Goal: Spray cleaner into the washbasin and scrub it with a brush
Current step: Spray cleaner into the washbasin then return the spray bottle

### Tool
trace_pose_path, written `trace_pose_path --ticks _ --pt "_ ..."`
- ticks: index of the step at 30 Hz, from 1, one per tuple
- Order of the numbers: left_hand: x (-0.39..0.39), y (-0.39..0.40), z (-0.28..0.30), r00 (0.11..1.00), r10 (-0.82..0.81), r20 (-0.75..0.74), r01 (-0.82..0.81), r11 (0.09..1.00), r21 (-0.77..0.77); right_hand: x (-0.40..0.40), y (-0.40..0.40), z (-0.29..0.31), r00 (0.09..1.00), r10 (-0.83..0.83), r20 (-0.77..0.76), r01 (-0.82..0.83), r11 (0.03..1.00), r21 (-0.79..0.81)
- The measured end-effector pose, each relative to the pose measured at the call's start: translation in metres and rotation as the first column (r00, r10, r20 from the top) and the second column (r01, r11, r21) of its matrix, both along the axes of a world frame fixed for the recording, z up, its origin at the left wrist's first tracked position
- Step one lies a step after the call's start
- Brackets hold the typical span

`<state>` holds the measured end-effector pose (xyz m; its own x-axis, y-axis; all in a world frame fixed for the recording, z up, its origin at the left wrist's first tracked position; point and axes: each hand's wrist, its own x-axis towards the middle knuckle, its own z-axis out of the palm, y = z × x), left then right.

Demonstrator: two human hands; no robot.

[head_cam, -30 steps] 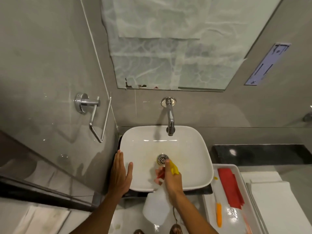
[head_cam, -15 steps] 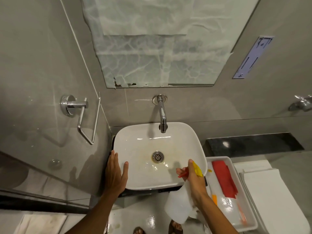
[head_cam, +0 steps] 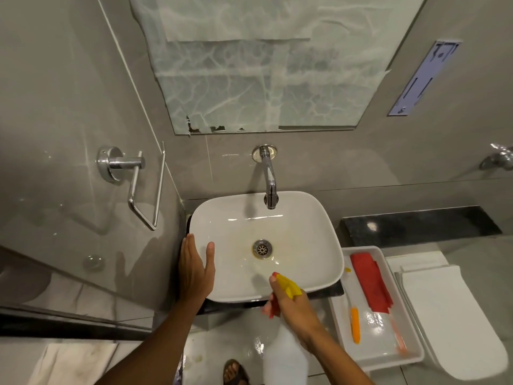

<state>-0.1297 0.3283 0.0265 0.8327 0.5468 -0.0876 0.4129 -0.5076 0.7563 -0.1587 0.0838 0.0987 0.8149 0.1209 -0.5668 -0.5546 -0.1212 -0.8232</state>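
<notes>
Two hands logged: your left hand (head_cam: 195, 269) lay spread on the washbasin (head_cam: 327, 245) rim, your right hand (head_cam: 294, 307) gripped the spray bottle (head_cam: 286, 354); best aimed at the yellowed patch near the drain (head_cam: 262, 248).

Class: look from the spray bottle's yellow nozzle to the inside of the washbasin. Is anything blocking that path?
Nothing visible does. The right hand holds the spray bottle at the washbasin near rim; the left hand rests on the left rim, aside.

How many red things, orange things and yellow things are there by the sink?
Red: 1, the cloth in the tray.
Orange: 1, the brush handle in the tray.
Yellow: 1, the spray bottle nozzle in the right hand.
Total: 3.
</notes>
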Motion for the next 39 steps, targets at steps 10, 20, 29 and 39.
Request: trace_pose_path --ticks 10,20,29,39 --pt "0.004 -0.010 0.005 0.999 0.043 0.009 -0.043 0.999 -0.024 0.048 0.054 0.017 0.998 -0.062 -0.010 0.063 0.993 0.101" --pt "0.000 -0.001 0.000 1.000 -0.011 -0.015 0.010 1.000 -0.024 0.082 -0.002 0.008 0.961 -0.278 -0.013 0.278 0.958 0.072" --pt "0.000 -0.001 -0.001 1.000 -0.019 -0.013 0.019 1.000 0.002 0.061 -0.064 0.009 0.965 -0.263 0.026 0.264 0.961 -0.079" --pt "-0.001 0.003 0.001 0.999 -0.030 -0.036 0.031 0.999 0.029 -0.005 -0.020 -0.008 0.993 -0.081 -0.081 0.080 0.997 -0.016"
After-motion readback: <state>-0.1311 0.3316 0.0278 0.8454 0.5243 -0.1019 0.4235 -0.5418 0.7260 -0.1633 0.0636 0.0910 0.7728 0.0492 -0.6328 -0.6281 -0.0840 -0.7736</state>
